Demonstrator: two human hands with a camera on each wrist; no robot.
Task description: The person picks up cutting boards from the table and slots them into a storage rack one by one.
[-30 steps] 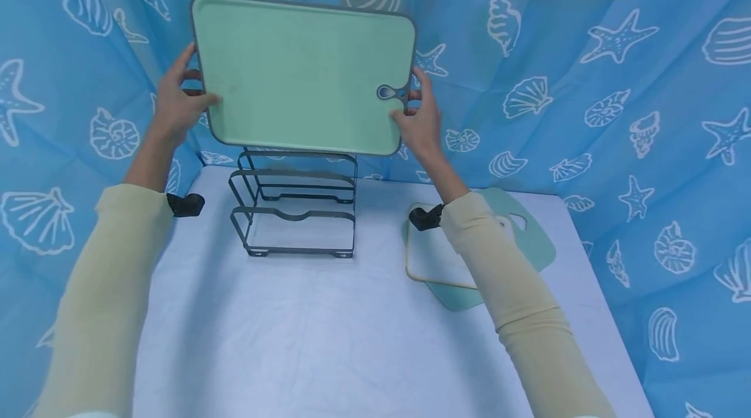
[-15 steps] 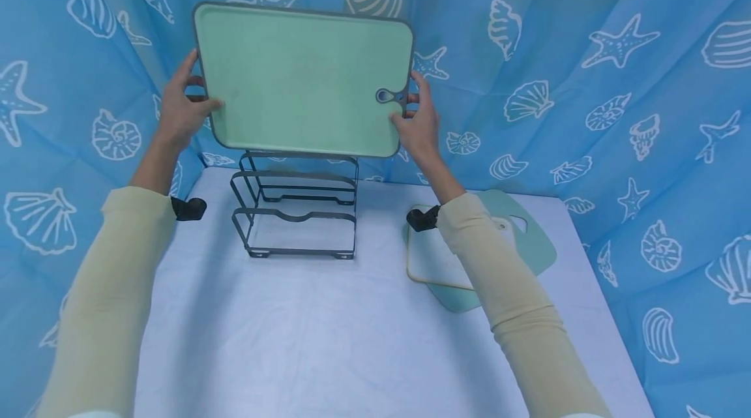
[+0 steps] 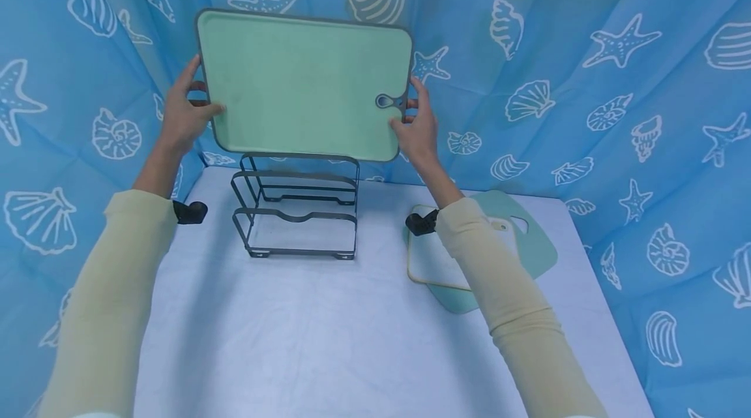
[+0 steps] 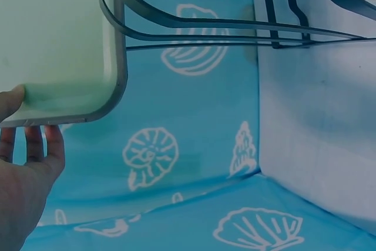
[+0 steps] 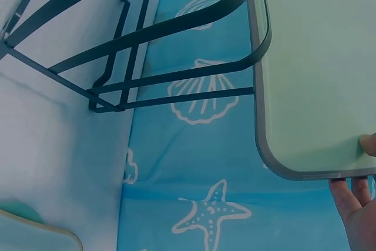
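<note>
A large green cutting board (image 3: pixel 305 79) with a dark grey rim and a ring-shaped hole by its right edge is held up on its long side, facing me. My left hand (image 3: pixel 183 108) grips its left edge, thumb on the green face and fingers behind. At the right edge, below the hole, my right hand (image 3: pixel 419 128) pinches it the same way. Beneath the board stands a dark wire rack (image 3: pixel 302 214) with several upright hoops. In both wrist views the board's lower edge overlaps the rear hoop (image 5: pixel 205 69), which passes in front of the green face.
On the white-covered table (image 3: pixel 281 340), to the right, a pale board with a tan rim (image 3: pixel 434 258) lies on a green board with a handle slot (image 3: pixel 536 245). My right forearm partly covers both. A blue shell-patterned curtain (image 3: pixel 528 144) surrounds the table.
The board has come down slightly towards the rack, with both hands still gripping its sides. Its top edge has dropped more than its bottom edge. The rack and the lying boards have stayed put.
</note>
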